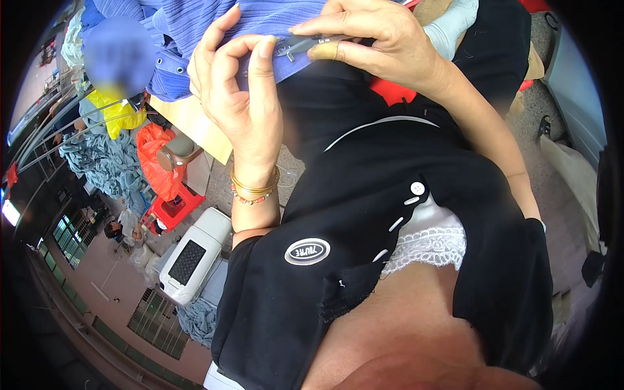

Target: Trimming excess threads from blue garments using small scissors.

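Note:
A blue ribbed garment point(188, 26) with metal eyelets lies across my lap at the top of the view. My left hand point(237, 84) is raised at its edge, thumb and index finger closed together on the cloth. Just right of it, my right hand point(390, 45) pinches a small grey metal tool point(296, 48) that looks like thread snips. Its tip points toward my left fingertips, over a flap of the blue cloth. A tan wrap covers one fingertip of my right hand. The exact contact between tool and cloth is too small to make out.
A wooden board point(195, 123) lies beside my left forearm. Left of it are an orange bag point(156, 156), a red plastic stool point(174, 209), a white box-shaped seat point(195, 257) and heaped grey-blue cloth point(104, 162). Metal rails point(49, 146) run along the far left.

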Tool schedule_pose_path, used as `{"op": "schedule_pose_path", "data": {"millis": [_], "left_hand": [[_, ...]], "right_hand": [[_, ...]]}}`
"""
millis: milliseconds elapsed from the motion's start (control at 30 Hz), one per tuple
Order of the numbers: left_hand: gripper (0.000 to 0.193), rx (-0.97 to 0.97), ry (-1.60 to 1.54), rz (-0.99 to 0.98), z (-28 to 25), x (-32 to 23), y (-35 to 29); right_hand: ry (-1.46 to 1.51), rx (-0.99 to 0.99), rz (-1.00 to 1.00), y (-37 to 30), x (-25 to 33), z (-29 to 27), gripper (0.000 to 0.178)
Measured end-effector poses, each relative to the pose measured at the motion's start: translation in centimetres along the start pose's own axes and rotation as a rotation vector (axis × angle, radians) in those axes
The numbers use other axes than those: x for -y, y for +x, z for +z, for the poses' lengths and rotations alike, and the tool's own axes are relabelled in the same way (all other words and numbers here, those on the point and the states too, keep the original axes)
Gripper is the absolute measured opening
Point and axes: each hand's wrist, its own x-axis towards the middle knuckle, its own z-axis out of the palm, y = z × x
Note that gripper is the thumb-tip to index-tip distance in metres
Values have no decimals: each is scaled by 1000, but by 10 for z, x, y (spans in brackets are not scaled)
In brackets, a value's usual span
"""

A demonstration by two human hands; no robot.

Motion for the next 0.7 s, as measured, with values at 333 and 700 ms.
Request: {"op": "schedule_pose_path", "data": {"millis": [333, 700], "left_hand": [[13, -184, 199, 40, -4, 12, -6], [19, -282, -74, -93, -13, 58, -15]], "right_hand": [[343, -122, 312, -9, -21, -3, 28], [256, 140, 531, 31, -47, -22, 11]]}}
